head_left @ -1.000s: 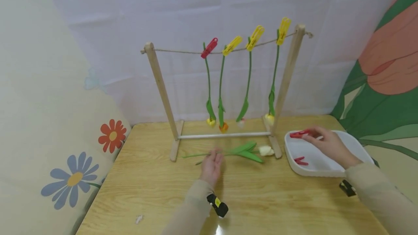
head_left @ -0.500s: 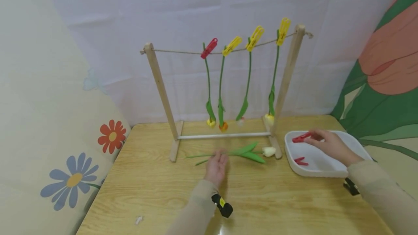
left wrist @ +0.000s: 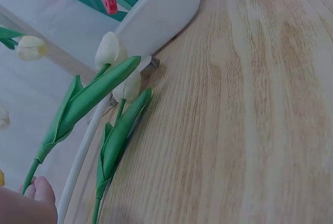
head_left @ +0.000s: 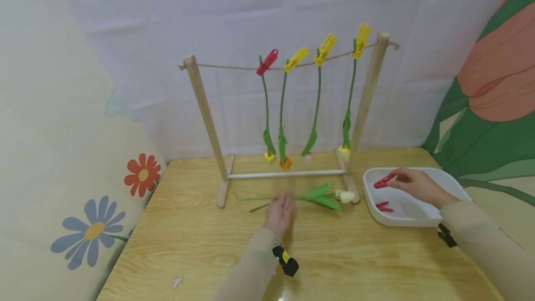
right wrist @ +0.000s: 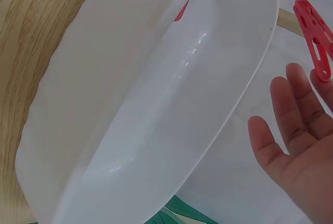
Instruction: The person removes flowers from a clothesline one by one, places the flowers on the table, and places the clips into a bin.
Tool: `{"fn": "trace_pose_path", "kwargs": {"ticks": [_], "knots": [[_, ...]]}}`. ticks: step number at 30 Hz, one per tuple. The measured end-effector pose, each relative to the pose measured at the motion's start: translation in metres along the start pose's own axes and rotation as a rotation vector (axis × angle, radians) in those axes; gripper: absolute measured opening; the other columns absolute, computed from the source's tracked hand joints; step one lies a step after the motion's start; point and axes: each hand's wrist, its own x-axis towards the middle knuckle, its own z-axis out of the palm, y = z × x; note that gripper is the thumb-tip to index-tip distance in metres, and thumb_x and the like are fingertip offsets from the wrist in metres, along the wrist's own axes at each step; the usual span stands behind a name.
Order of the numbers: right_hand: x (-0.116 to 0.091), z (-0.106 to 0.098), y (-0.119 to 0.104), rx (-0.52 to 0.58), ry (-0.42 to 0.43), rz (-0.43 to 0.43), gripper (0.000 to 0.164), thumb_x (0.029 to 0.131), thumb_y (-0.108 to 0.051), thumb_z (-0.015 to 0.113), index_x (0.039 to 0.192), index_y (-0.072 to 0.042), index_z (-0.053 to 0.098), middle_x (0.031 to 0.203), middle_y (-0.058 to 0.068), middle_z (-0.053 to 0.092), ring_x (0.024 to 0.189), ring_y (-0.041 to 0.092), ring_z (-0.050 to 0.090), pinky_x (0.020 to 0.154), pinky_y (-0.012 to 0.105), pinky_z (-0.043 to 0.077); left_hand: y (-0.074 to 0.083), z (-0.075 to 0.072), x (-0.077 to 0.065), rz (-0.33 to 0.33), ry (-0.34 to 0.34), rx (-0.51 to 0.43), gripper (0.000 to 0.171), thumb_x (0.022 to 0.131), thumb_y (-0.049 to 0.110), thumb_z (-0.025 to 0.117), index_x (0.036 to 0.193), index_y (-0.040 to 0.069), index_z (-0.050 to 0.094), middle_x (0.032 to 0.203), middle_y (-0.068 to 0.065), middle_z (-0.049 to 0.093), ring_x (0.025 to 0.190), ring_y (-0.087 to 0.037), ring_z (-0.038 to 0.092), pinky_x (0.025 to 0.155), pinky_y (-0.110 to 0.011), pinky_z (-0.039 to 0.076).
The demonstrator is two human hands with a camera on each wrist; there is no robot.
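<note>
My left hand (head_left: 279, 212) pinches the green stem of a white tulip (left wrist: 89, 101), raised a little over the table. A second white tulip (left wrist: 117, 143) lies on the wood beneath it, and the two overlap in the head view. Over the left part of the white tray (head_left: 405, 221), my right hand (head_left: 420, 188) holds a red clothespin (head_left: 382, 181) between thumb and fingers. Seen from the right wrist, that clothespin (right wrist: 314, 34) sticks out past the fingertips, the other fingers spread. Another red clothespin (head_left: 383, 206) lies inside the tray.
Behind the hands stands a wooden frame (head_left: 205, 110) with a twine line (head_left: 230, 66). Several tulips hang upside down from it by one red clothespin (head_left: 267, 62) and yellow clothespins (head_left: 296, 59). A white bar (head_left: 288, 173) joins the frame's feet. A small white scrap (head_left: 177, 282) lies front left.
My left hand has shifted slightly right, and the held tulip slid right with it. The clothespin in my right hand has dropped a little and tilted, its free end pointing lower.
</note>
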Motion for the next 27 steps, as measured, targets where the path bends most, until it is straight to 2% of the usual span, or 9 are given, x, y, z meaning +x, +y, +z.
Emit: {"fn": "trace_pose_path", "kwargs": {"ticks": [3, 7, 13, 18, 22, 27], "knots": [[0.001, 0.0, 0.003, -0.006, -0.002, -0.002, 0.033, 0.097, -0.016, 0.067, 0.115, 0.012, 0.062, 0.099, 0.02, 0.069, 0.092, 0.03, 0.064, 0.078, 0.04, 0.055, 0.003, 0.004, -0.001, -0.022, 0.005, 0.012, 0.034, 0.11, 0.002, 0.026, 0.132, -0.022, 0.032, 0.157, -0.041, 0.015, 0.148, -0.048, 0.015, 0.124, -0.051, 0.018], [0.004, 0.001, 0.005, -0.012, -0.004, -0.013, 0.03, 0.097, -0.015, 0.067, 0.113, 0.011, 0.064, 0.098, 0.019, 0.069, 0.09, 0.029, 0.063, 0.077, 0.04, 0.054, 0.004, 0.007, 0.0, -0.04, 0.016, 0.04, 0.041, 0.11, 0.003, 0.028, 0.142, -0.022, 0.025, 0.156, -0.039, 0.02, 0.148, -0.046, 0.02, 0.124, -0.048, 0.022], [0.009, 0.002, 0.007, -0.013, -0.019, -0.01, 0.03, 0.097, -0.016, 0.067, 0.112, 0.009, 0.065, 0.096, 0.016, 0.068, 0.087, 0.024, 0.059, 0.073, 0.035, 0.052, 0.001, 0.007, 0.006, -0.049, 0.021, 0.06, 0.042, 0.11, 0.004, 0.029, 0.143, -0.021, 0.022, 0.157, -0.038, 0.021, 0.148, -0.046, 0.022, 0.124, -0.047, 0.023], [0.012, 0.002, 0.012, -0.005, -0.042, 0.018, 0.033, 0.097, -0.017, 0.066, 0.115, 0.01, 0.063, 0.098, 0.018, 0.067, 0.087, 0.027, 0.059, 0.074, 0.036, 0.052, -0.002, 0.006, 0.011, -0.047, 0.024, 0.047, 0.043, 0.109, 0.003, 0.03, 0.144, -0.02, 0.018, 0.157, -0.038, 0.02, 0.149, -0.047, 0.019, 0.124, -0.048, 0.022], [0.014, 0.003, 0.014, -0.006, -0.049, 0.018, 0.03, 0.097, -0.016, 0.066, 0.112, 0.009, 0.064, 0.097, 0.019, 0.068, 0.086, 0.027, 0.059, 0.073, 0.036, 0.052, -0.002, 0.007, 0.011, -0.057, 0.042, 0.052, 0.045, 0.109, 0.003, 0.031, 0.146, -0.02, 0.019, 0.157, -0.037, 0.022, 0.149, -0.046, 0.022, 0.124, -0.048, 0.024], [0.019, 0.006, 0.018, 0.001, -0.065, 0.017, 0.024, 0.096, -0.013, 0.067, 0.108, 0.007, 0.066, 0.095, 0.015, 0.07, 0.085, 0.022, 0.06, 0.072, 0.033, 0.05, -0.002, 0.007, 0.01, -0.056, 0.031, 0.065, 0.044, 0.109, 0.004, 0.032, 0.145, -0.02, 0.024, 0.157, -0.037, 0.022, 0.149, -0.046, 0.021, 0.124, -0.047, 0.024]]}}
